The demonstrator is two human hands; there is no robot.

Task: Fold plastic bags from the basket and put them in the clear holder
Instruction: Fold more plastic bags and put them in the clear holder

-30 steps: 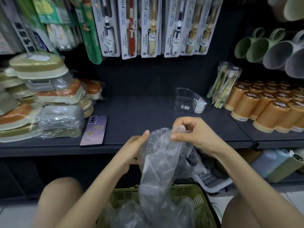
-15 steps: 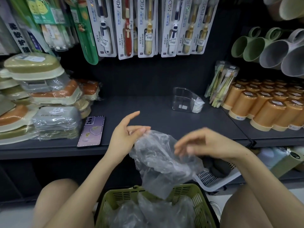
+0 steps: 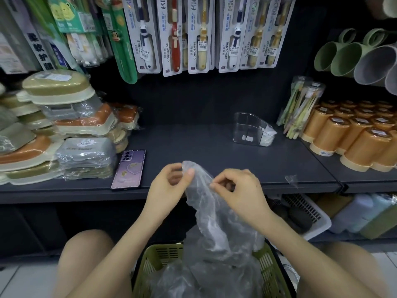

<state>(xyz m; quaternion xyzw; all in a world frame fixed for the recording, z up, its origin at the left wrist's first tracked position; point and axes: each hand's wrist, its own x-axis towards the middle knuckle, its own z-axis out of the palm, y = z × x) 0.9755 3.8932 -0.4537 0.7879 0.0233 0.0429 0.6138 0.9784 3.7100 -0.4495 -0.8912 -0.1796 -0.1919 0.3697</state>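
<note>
A dark shelf (image 3: 193, 143) runs across a shop display with a black back wall. At its left end lies a stack of wrapped boxes (image 3: 53, 130), cut off by the frame edge. A purple phone (image 3: 129, 168) lies face down just beside them, near the shelf's front edge. Carded toothbrushes (image 3: 204, 33) hang above, their tops out of view.

In front of the shelf's edge, the left hand (image 3: 167, 183) pinches the top of a clear bag (image 3: 206, 207) between thumb and curled fingers. The right hand (image 3: 238, 190), fingers curled in, grips the same upper edge just beside it. The bag hangs down between the forearms into a green basket (image 3: 159, 257), whose contents are more crumpled clear plastic. Separate bags there cannot be told apart.

Farther back and to the right, the clear holder (image 3: 251, 130) stands on the shelf, well apart from the hands. Something white sits in its right end, but what it is cannot be made out. A small plastic scrap (image 3: 291, 179) lies near the shelf's front edge. Orange cups (image 3: 354, 136) crowd the right end, with green and grey mugs (image 3: 354, 57) above them, partly cut off. A white basket (image 3: 309, 214) sits on the lower shelf, half hidden by the right arm. Pale floor tiles (image 3: 25, 280) show at the bottom left corner.
</note>
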